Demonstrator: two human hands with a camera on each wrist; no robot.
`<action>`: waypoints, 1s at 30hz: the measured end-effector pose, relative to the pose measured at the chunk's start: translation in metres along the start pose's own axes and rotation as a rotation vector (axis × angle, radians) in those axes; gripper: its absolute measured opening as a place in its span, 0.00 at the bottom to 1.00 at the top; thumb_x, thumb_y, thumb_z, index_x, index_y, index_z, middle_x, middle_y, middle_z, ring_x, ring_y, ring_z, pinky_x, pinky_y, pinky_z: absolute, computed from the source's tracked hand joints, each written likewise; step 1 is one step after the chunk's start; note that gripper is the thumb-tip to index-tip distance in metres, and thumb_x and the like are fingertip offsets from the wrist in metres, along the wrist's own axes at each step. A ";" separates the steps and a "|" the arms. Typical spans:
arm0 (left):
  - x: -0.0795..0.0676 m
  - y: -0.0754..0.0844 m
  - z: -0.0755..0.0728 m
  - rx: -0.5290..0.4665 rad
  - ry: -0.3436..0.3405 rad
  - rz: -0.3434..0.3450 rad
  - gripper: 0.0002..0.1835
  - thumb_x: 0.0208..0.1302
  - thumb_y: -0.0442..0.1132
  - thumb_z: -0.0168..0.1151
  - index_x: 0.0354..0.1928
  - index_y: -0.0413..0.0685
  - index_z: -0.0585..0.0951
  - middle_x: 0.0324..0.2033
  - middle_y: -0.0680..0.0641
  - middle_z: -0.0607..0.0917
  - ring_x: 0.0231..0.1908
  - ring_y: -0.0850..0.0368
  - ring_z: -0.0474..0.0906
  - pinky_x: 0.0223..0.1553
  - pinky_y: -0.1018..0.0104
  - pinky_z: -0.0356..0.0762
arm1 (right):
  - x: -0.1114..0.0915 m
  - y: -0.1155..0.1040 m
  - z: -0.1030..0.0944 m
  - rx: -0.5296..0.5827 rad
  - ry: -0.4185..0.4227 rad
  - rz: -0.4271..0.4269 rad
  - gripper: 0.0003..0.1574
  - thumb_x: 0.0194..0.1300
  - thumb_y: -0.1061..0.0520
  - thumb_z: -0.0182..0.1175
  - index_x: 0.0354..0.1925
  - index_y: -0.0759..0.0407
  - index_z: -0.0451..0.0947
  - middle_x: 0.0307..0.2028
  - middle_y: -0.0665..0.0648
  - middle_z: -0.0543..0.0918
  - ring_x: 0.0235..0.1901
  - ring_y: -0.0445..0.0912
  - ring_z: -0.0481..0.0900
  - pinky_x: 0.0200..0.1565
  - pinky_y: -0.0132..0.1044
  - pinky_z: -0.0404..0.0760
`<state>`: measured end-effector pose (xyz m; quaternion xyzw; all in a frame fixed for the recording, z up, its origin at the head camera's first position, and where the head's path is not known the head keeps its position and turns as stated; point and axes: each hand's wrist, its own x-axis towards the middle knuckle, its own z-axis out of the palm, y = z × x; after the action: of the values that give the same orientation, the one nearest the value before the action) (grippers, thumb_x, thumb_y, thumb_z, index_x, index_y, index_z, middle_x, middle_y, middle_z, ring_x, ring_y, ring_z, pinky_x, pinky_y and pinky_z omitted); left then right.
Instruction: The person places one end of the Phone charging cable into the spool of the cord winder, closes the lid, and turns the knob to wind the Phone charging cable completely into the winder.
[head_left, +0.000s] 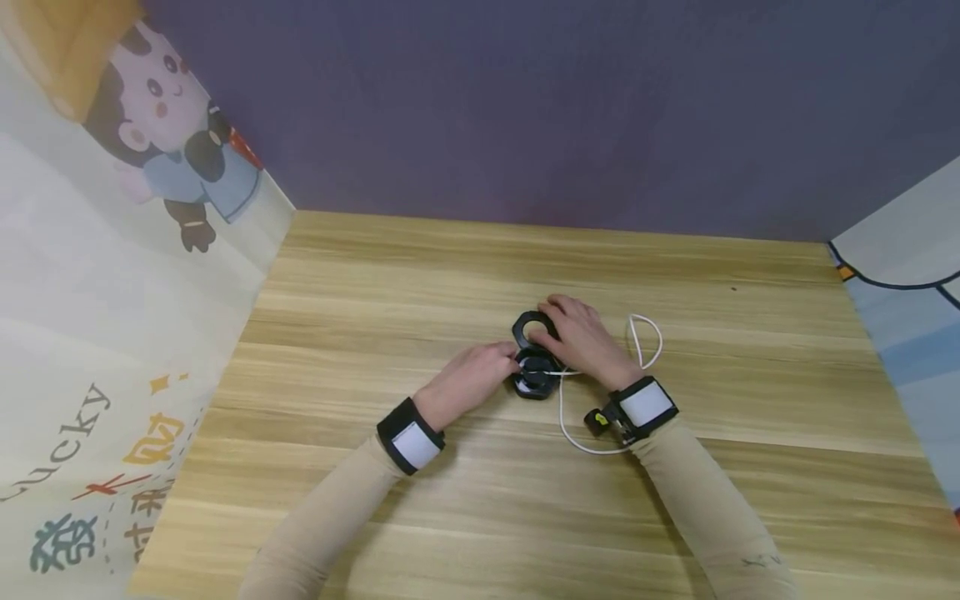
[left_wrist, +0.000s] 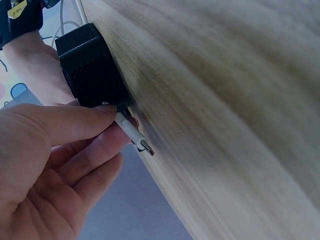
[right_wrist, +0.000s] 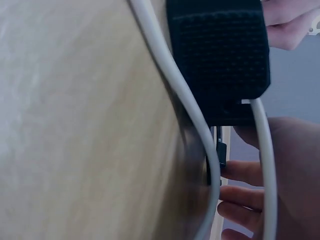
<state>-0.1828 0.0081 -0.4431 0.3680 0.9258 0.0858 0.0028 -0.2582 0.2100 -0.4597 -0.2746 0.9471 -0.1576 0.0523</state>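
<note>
A black octagonal cable organizer [head_left: 537, 390] sits on the wooden table, its ring-shaped lid [head_left: 522, 324] hinged away to the far side. My left hand [head_left: 474, 377] is at the organizer's left edge. Between its thumb and finger it pinches the end of a white charging cable [left_wrist: 126, 125], metal plug tip [left_wrist: 148, 148] sticking out past the fingers. The cable crosses the organizer and leaves through a notch in its ribbed side wall [right_wrist: 220, 55]. My right hand [head_left: 588, 343] holds the lid, thumb over the ring and fingers at its far right edge.
The white cable [head_left: 562, 417] loops loosely over the tabletop [head_left: 420, 275] to the right, passing by the right wrist strap [head_left: 647, 406]. A dark blue-grey panel [head_left: 525, 108] rises behind the table. A printed cartoon wall [head_left: 67, 275] borders the left side.
</note>
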 end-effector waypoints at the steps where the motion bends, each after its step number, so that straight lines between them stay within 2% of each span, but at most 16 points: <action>1: 0.000 0.000 0.000 0.001 -0.001 0.000 0.11 0.61 0.29 0.58 0.40 0.49 0.86 0.41 0.50 0.83 0.40 0.62 0.77 0.41 0.71 0.80 | 0.001 0.000 0.000 -0.002 -0.001 0.002 0.38 0.67 0.37 0.49 0.63 0.62 0.69 0.64 0.66 0.65 0.63 0.60 0.60 0.64 0.59 0.58; 13: 0.002 0.002 0.000 -0.002 -0.005 -0.013 0.11 0.61 0.29 0.57 0.39 0.50 0.86 0.41 0.50 0.83 0.40 0.62 0.77 0.40 0.70 0.80 | 0.004 -0.003 -0.004 0.042 0.040 0.003 0.32 0.67 0.40 0.52 0.54 0.64 0.76 0.57 0.63 0.72 0.58 0.57 0.67 0.62 0.56 0.63; 20: 0.002 0.003 -0.001 -0.009 0.001 -0.035 0.10 0.61 0.29 0.57 0.36 0.49 0.86 0.36 0.51 0.82 0.36 0.62 0.77 0.35 0.70 0.80 | 0.004 -0.005 -0.007 0.075 0.038 0.013 0.31 0.67 0.40 0.52 0.52 0.64 0.76 0.56 0.62 0.74 0.58 0.56 0.68 0.62 0.55 0.64; 30: 0.001 0.004 0.000 0.033 0.007 -0.033 0.10 0.60 0.28 0.56 0.34 0.48 0.85 0.35 0.52 0.81 0.34 0.62 0.77 0.33 0.69 0.80 | 0.004 -0.004 -0.009 0.127 0.037 0.025 0.30 0.67 0.41 0.53 0.51 0.65 0.75 0.53 0.62 0.76 0.55 0.55 0.70 0.60 0.54 0.66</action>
<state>-0.1805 0.0113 -0.4424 0.3523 0.9331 0.0719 -0.0049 -0.2610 0.2066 -0.4498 -0.2561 0.9393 -0.2219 0.0539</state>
